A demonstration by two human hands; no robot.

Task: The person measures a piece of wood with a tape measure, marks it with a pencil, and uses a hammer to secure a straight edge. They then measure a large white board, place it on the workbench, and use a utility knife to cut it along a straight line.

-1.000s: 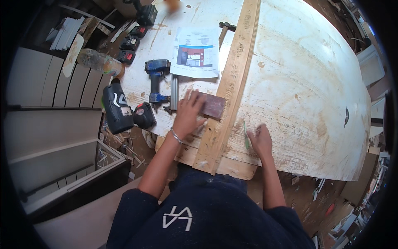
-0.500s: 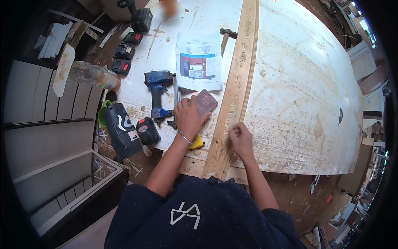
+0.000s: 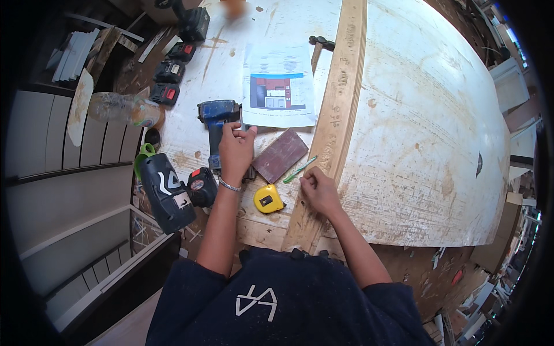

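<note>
My left hand (image 3: 236, 150) lies over the blue nail gun (image 3: 213, 132) at the printed sheet's (image 3: 277, 89) lower left corner, fingers bent round something I cannot make out. My right hand (image 3: 319, 190) rests on the long wooden board (image 3: 340, 98), fingers loosely curled and slightly apart with nothing visible in them. A green pen (image 3: 300, 169) lies just above it, slanting across the board's left edge. A reddish-brown rectangular block (image 3: 280, 154) lies between my hands, with a yellow tape measure (image 3: 268, 198) below it.
A black power tool (image 3: 164, 193) with a battery sits at the table's (image 3: 421, 127) left edge. Batteries (image 3: 167, 75), a plastic bottle (image 3: 121, 108) and a hammer (image 3: 320, 45) lie farther back. Offcuts and panels surround the table.
My left hand has left the block and moved left to the sheet's corner, uncovering the tape measure. My right hand has let go of the pen and drawn slightly left.
</note>
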